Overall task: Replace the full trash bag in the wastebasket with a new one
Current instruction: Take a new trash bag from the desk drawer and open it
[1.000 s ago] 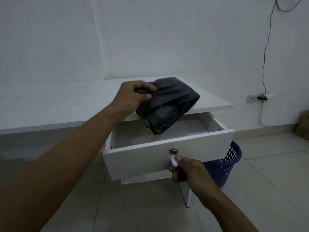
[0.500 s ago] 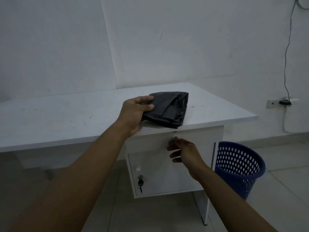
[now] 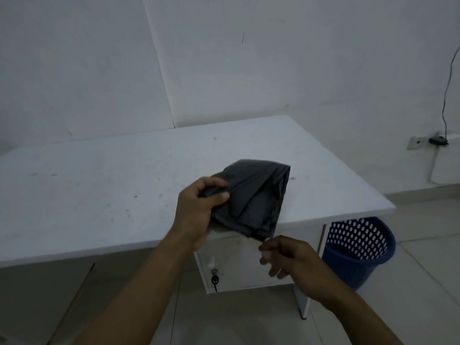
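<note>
1. left hand [image 3: 199, 207]: clenched on the near left edge of the folded bag, thumb on top, fingers tucked under. The forearm enters from the near left.

2. right hand [image 3: 286, 256]: released, fingers loosely bent, holding nothing. It sits just below the bag's lower corner (whether a fingertip brushes the plastic cannot be told).

3. trash bag [image 3: 254, 197]: black thin plastic, folded into a flat wad of several layers. It is held over the near edge of the desk, and its lower corner hangs past that edge.

4. desk [image 3: 99, 185]: white top, lightly scuffed, set against the far wall.

5. cabinet door [image 3: 231, 265]: white, under the desk's right end, partly behind the right hand. A key [image 3: 214, 280] sits in its lock on the left side.

6. wastebasket [image 3: 358, 252]: blue, perforated, on the floor to the right of the desk, well apart from both hands. No liner shows over its rim, and most of the inside is out of view.

7. wall socket [image 3: 423, 141]: far right, with a plug and a cable running up the wall.

Step in hand, as judged: opening out the new bag before fitting it.

Next move calls for the right hand to pinch a free layer at the lower corner and draw it away against the left hand's grip. The bag's mouth must then be found and the bag carried right to the wastebasket. Thin layers are likely to cling.
</note>
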